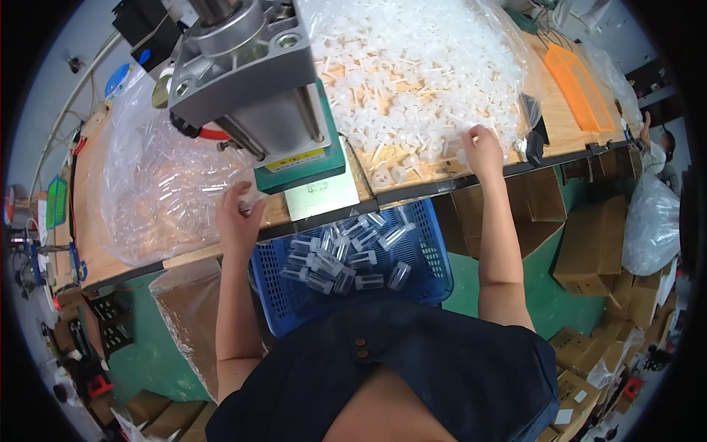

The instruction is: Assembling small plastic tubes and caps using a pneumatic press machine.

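Note:
My left hand [239,217] is at the table's front edge, beside a pile of clear plastic tubes [173,180]. Its fingers and thumb curl around something transparent that I cannot make out. On the right, my right hand [484,153] reaches to the near edge of a large heap of translucent white plastic pieces [420,81] with discs and stems. Its fingers are pinched together, and what they hold is too small to name. Between the hands stands a press with a grey metal cylinder [272,118] and a green block [302,177], above a pale metal plate [322,195].
Below the table edge, a blue basket [442,269] holds several clear tubes with white ends [335,254]. An orange tray [578,88] lies at the table's right. Cardboard boxes [593,247] stand on the green floor at right, near a stuffed clear bag [652,225]. Another person [655,151] is at far right.

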`<move>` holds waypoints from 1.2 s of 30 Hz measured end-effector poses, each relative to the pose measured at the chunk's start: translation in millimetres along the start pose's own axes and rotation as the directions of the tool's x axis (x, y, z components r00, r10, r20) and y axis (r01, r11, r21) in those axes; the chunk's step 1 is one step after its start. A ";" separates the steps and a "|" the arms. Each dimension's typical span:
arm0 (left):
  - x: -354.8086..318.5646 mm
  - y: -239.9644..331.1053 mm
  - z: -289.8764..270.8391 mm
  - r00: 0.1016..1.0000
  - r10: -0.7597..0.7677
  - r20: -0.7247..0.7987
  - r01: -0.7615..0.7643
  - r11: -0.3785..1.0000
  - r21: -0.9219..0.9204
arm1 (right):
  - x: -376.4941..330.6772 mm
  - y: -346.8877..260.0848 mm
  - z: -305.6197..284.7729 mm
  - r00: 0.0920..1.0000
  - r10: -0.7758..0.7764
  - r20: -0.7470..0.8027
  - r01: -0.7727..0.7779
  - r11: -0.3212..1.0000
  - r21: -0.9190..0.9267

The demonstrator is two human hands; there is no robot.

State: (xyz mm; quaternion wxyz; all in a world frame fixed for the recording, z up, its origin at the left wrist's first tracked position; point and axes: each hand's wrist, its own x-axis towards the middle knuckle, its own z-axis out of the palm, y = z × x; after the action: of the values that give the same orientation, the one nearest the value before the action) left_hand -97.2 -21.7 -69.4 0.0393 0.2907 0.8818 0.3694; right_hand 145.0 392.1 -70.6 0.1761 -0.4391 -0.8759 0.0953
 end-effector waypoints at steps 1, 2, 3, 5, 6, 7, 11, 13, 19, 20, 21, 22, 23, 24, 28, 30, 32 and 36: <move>-3.5 4.6 3.0 1.000 -0.014 0.006 0.015 0.980 -0.200 | -3.3 -10.3 -8.8 1.000 -0.011 0.012 0.011 1.000 0.007; -7.7 12.3 9.5 0.995 -0.054 0.081 0.090 0.824 -0.559 | -7.0 -23.5 -18.4 1.000 0.026 0.006 -0.027 0.966 0.258; -14.6 24.4 13.9 0.992 -0.039 0.122 0.112 0.724 -0.680 | -12.6 -36.4 -24.6 0.998 0.068 0.014 -0.066 0.868 0.492; -22.6 44.7 25.9 0.978 0.028 0.207 0.160 0.537 -0.828 | -35.8 -68.8 -28.2 0.979 -0.044 0.197 -0.164 0.396 0.904; -27.5 51.7 31.1 0.954 0.002 0.299 0.261 0.486 -0.834 | -52.7 -92.0 -28.7 0.947 -0.119 0.299 -0.261 0.260 0.930; -30.9 63.5 37.2 0.945 -0.013 0.327 0.303 0.414 -0.859 | -70.0 -114.2 -28.3 0.901 -0.203 0.383 -0.363 0.131 0.923; -35.9 82.3 59.1 0.956 0.051 0.288 0.257 0.322 -0.911 | -110.9 -153.3 11.5 0.784 -0.423 0.455 -0.543 -0.110 0.833; -32.0 83.9 58.3 0.962 0.048 0.269 0.237 0.345 -0.908 | -116.7 -162.4 18.7 0.762 -0.470 0.446 -0.580 -0.186 0.793; -7.0 65.1 62.2 0.928 0.372 0.005 -0.370 0.924 -0.093 | -110.2 -184.3 22.6 0.801 -0.580 0.147 0.091 0.360 0.929; -5.6 60.0 67.1 0.962 0.272 0.003 -0.268 0.951 -0.156 | -106.4 -183.4 17.8 0.826 -0.512 0.238 -0.047 0.357 0.933; -3.4 54.1 70.0 0.964 0.265 -0.003 -0.263 0.953 -0.150 | -103.4 -183.5 13.1 0.886 -0.416 0.203 -0.057 0.338 0.939; -1.0 50.7 71.8 0.975 0.224 -0.009 -0.223 0.967 -0.122 | -97.4 -174.4 14.5 0.919 -0.353 0.174 0.031 0.506 0.862; 0.5 47.4 72.2 0.984 0.178 -0.019 -0.179 0.980 -0.091 | -90.5 -163.3 14.6 0.945 -0.300 0.131 0.105 0.656 0.748; 2.1 42.0 73.7 0.991 0.135 0.015 -0.133 0.984 -0.117 | -86.0 -153.0 12.8 0.944 -0.318 0.084 0.210 0.779 0.590; 6.3 38.2 78.5 0.991 0.132 0.001 -0.130 0.983 -0.130 | -86.4 -137.6 15.1 0.943 -0.294 0.153 0.292 0.956 0.039; 7.5 37.3 74.0 0.990 0.141 0.025 -0.136 0.980 -0.143 | -85.7 -129.6 26.4 0.929 -0.309 0.202 0.308 0.951 0.038; 13.9 28.5 58.0 0.954 0.265 0.142 -0.233 0.950 -0.205 | -84.2 -122.1 32.8 0.905 -0.347 0.246 0.342 0.938 0.063; 49.1 0.5 -7.9 0.941 0.217 0.258 -0.268 0.947 0.180 | -80.9 -113.5 28.2 0.871 -0.392 0.297 0.349 0.918 0.190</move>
State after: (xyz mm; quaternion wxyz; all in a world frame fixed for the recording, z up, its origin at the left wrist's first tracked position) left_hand -139.9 0.2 -56.2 0.0658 0.4417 0.8624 0.2383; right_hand 95.2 259.1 -78.3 0.0707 -0.2282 -0.9526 0.1886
